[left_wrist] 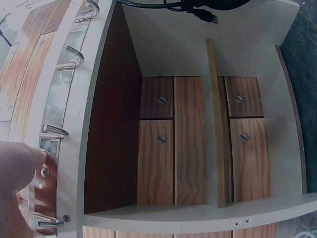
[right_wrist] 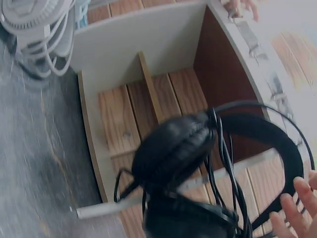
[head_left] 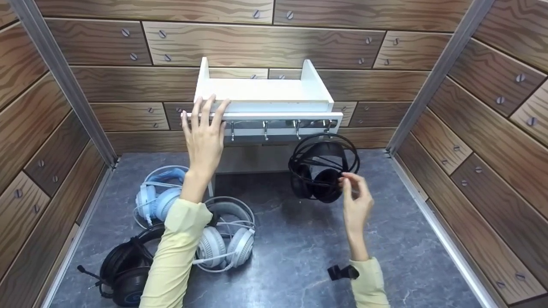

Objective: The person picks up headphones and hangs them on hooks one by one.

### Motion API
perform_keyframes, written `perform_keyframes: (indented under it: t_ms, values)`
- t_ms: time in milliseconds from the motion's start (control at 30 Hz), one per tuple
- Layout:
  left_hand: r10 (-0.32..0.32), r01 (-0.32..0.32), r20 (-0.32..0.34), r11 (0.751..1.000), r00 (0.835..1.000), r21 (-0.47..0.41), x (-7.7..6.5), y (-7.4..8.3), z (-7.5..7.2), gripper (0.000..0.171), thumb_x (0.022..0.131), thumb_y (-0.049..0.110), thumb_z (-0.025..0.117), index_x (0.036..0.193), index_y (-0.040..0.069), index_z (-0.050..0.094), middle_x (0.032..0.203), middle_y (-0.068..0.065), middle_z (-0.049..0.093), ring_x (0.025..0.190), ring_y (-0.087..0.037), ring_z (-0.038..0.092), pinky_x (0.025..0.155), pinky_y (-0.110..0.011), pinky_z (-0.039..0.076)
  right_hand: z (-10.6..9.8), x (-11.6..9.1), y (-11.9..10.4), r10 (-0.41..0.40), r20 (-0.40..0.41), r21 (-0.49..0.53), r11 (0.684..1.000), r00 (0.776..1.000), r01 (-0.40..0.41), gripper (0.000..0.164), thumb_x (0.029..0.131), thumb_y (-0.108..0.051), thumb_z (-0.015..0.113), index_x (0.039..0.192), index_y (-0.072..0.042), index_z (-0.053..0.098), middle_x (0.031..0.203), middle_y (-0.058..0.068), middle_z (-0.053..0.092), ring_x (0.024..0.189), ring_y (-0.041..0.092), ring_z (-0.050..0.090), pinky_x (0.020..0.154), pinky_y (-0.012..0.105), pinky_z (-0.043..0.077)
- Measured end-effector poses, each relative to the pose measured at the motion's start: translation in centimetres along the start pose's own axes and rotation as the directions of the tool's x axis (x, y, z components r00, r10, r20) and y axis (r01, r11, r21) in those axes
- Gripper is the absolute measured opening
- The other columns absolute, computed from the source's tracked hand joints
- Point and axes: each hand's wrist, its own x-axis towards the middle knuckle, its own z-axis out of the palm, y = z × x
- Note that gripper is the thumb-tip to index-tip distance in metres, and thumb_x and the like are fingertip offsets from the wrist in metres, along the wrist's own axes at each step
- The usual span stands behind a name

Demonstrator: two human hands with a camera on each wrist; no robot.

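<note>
A white shelf unit [head_left: 261, 90] stands against the back wall, with a row of metal hooks [head_left: 266, 130] along its front. My left hand [head_left: 204, 141] rests on the left end of the hook rail, its fingers extended over the edge. Below the rightmost hook, black headphones [head_left: 325, 171] are suspended, their headband up at the hook; whether it sits in the hook is hard to see. My right hand [head_left: 358, 199] is at the right side of these headphones, fingertips touching or very near them. In the right wrist view the fingers [right_wrist: 297, 203] lie loosely against the headband.
Blue headphones [head_left: 160, 196], white headphones [head_left: 227, 244] and a black headset [head_left: 128, 269] with a boom microphone lie on the grey floor [head_left: 295, 252] at left. Wood-patterned walls [head_left: 479, 171] enclose three sides. Beneath the shelf, the unit has an open frame with a crossbar [left_wrist: 215, 124].
</note>
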Motion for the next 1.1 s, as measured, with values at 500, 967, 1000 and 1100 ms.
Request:
perform_keyframes:
  t_ms: [500,967,1000,1100]
  values:
    - [0.077,-0.079,0.018,0.995,0.997,0.068,-0.2,-0.7,-0.6,0.058,0.102,0.019,0.058,0.155,0.032,0.041,0.165,-0.004,0.032,0.153,-0.028,0.023,0.123,-0.06,0.01,5.3,-5.4,3.5,0.123,0.274,0.03,0.99,0.954,-0.136,0.014,0.1,-0.004,0.061,0.108,0.001,0.072,0.089,0.019,0.073,0.068,0.005,0.067,0.062,0.02,0.057]
    - [0.058,-0.059,0.01,0.99,0.998,0.128,-2.7,-1.8,0.0,0.062,0.105,0.034,0.049,0.162,0.024,0.027,0.169,-0.007,0.017,0.155,-0.03,0.016,0.124,-0.056,0.003,9.8,-9.7,7.3,0.238,0.506,-0.337,0.939,0.829,-0.064,0.019,0.101,-0.019,0.062,0.116,-0.013,0.071,0.097,-0.001,0.076,0.078,0.016,0.072,0.072,0.036,0.058]
    - [0.058,-0.059,0.013,0.99,0.998,0.131,-2.9,-2.0,0.0,0.062,0.105,0.035,0.049,0.162,0.025,0.026,0.17,-0.006,0.016,0.155,-0.029,0.015,0.124,-0.057,0.002,10.0,-10.0,7.5,0.24,0.512,-0.357,0.933,0.825,-0.05,0.02,0.101,-0.02,0.062,0.116,-0.012,0.071,0.098,0.0,0.076,0.08,0.017,0.072,0.074,0.039,0.058]
    - [0.06,-0.062,0.02,0.988,0.998,0.139,-3.3,-2.4,0.2,0.061,0.106,0.036,0.048,0.162,0.027,0.026,0.17,-0.004,0.014,0.156,-0.027,0.012,0.123,-0.06,0.001,10.7,-10.7,8.0,0.258,0.531,-0.406,0.914,0.807,-0.025,0.023,0.101,-0.023,0.062,0.117,-0.009,0.071,0.103,0.003,0.076,0.089,0.021,0.073,0.081,0.047,0.056]
